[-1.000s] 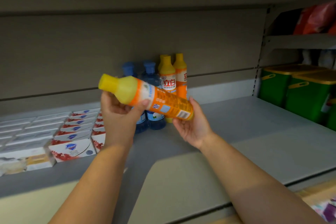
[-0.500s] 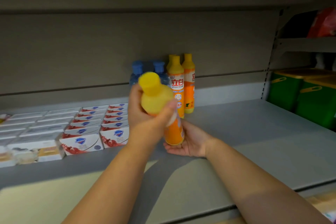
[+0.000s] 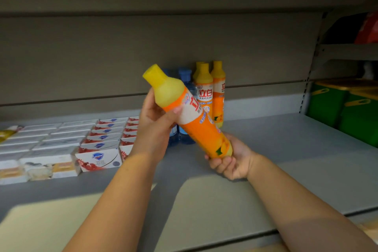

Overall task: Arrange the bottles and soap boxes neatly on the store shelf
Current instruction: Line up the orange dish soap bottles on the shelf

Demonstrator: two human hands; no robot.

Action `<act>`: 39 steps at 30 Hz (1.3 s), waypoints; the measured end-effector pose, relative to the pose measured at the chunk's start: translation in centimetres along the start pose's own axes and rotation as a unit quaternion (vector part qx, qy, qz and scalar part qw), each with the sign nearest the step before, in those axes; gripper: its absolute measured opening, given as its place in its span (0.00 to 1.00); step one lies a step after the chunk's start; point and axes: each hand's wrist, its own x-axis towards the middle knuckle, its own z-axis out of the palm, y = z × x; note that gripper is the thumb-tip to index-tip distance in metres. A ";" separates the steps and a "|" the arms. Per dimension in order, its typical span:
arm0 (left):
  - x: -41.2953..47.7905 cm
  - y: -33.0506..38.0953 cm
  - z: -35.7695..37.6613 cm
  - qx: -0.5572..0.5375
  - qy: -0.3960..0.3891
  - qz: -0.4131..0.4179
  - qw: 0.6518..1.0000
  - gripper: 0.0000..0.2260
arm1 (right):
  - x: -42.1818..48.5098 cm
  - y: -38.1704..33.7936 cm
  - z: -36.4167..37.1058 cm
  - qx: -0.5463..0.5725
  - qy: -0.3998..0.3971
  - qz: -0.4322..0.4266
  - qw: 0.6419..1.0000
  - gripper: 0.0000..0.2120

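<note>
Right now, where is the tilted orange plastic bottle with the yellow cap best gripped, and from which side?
Probably round its labelled middle, from the right: the orange plastic bottle tapers toward the cap and leans up-left. The left hand grips the shoulder, the right hand the base.

You can read 立白 on the standing bottle (image 3: 205, 96). Your held bottle (image 3: 196, 127) shows only 立. The soap box (image 3: 98, 159) lettering is too blurred.

Centre frame, the tilted yellow-capped orange plastic bottle (image 3: 190, 114) looks smooth with a glossy label. The grey shelf (image 3: 286, 149) is matt, painted-looking. Lower left, white card soap boxes (image 3: 100, 157) show slight sheen.
</note>
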 end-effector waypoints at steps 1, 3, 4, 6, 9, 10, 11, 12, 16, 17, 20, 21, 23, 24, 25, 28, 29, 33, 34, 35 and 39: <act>-0.2 -0.1 0.3 -0.015 -0.009 -0.034 0.999 0.39 | 0.2 0.2 0.1 -0.030 -0.014 0.012 0.999 0.29; -0.6 -0.4 0.8 -0.043 -0.006 -0.059 0.997 0.40 | 0.7 0.6 0.8 -0.058 -0.023 -0.006 0.998 0.29; -0.6 -0.5 1.0 -0.059 0.003 -0.055 0.997 0.38 | 0.9 0.6 1.3 -0.054 -0.017 -0.036 0.998 0.28; -0.5 -0.5 1.3 -0.101 0.040 -0.047 0.993 0.31 | 1.0 0.5 1.8 -0.055 0.009 -0.122 0.991 0.27; 0.1 -0.5 0.8 -0.137 0.128 -0.083 0.979 0.23 | 0.3 0.6 2.4 -0.159 0.028 -0.215 0.963 0.37; 0.4 -0.6 0.4 -0.132 0.149 -0.103 0.975 0.23 | 0.3 0.8 2.7 -0.215 0.027 -0.228 0.949 0.38; 0.6 -0.5 0.1 -0.115 0.158 -0.124 0.973 0.21 | 0.4 1.0 3.0 -0.274 0.034 -0.240 0.931 0.35; 0.8 -0.7 -0.4 -0.086 0.157 -0.142 0.974 0.19 | 0.7 1.4 3.4 -0.332 0.055 -0.255 0.907 0.30; 1.1 -1.1 -1.1 0.051 0.070 -0.120 0.989 0.20 | 2.8 2.4 5.0 -0.431 0.218 -0.335 0.809 0.22; 1.1 -1.2 -1.3 0.079 0.042 -0.108 0.990 0.21 | 3.2 2.4 5.2 -0.427 0.230 -0.350 0.802 0.24; 1.1 -1.6 -2.4 0.163 -0.006 -0.080 0.983 0.23 | 3.5 2.2 4.3 -0.410 0.235 -0.373 0.798 0.29; 1.0 -2.0 -2.6 0.192 -0.008 -0.078 0.978 0.20 | 3.5 2.0 3.7 -0.400 0.249 -0.389 0.791 0.31; 0.6 -3.4 -2.9 0.242 0.029 -0.101 0.965 0.11 | 3.6 1.7 2.6 -0.378 0.302 -0.425 0.765 0.34; 0.3 -4.5 -3.0 0.262 0.043 -0.111 0.958 0.10 | 3.6 1.6 2.0 -0.364 0.332 -0.439 0.752 0.36; -0.1 -5.7 -3.0 0.285 0.042 -0.115 0.951 0.09 | 3.7 1.4 1.5 -0.347 0.356 -0.450 0.742 0.36; -1.1 -9.0 -3.6 0.490 -0.093 -0.093 0.862 0.08 | 3.6 0.8 -0.2 -0.296 0.406 -0.481 0.719 0.32; -1.2 -10.0 -3.9 0.576 -0.159 -0.100 0.796 0.14 | 3.5 0.5 -0.7 -0.287 0.421 -0.486 0.710 0.32; -1.1 -11.7 -4.3 0.728 -0.258 -0.138 0.620 0.25 | 3.7 -0.2 -2.6 -0.273 0.475 -0.511 0.663 0.31; -1.1 -11.7 -4.3 0.727 -0.255 -0.137 0.622 0.25 | 3.7 -0.4 -3.0 -0.261 0.490 -0.512 0.656 0.31; -1.1 -11.6 -4.3 0.723 -0.253 -0.138 0.628 0.25 | 3.7 -0.8 -3.5 -0.248 0.501 -0.513 0.652 0.31; -1.0 -11.2 -4.3 0.706 -0.258 -0.158 0.641 0.25 | 3.6 -2.6 -5.6 -0.233 0.539 -0.493 0.642 0.37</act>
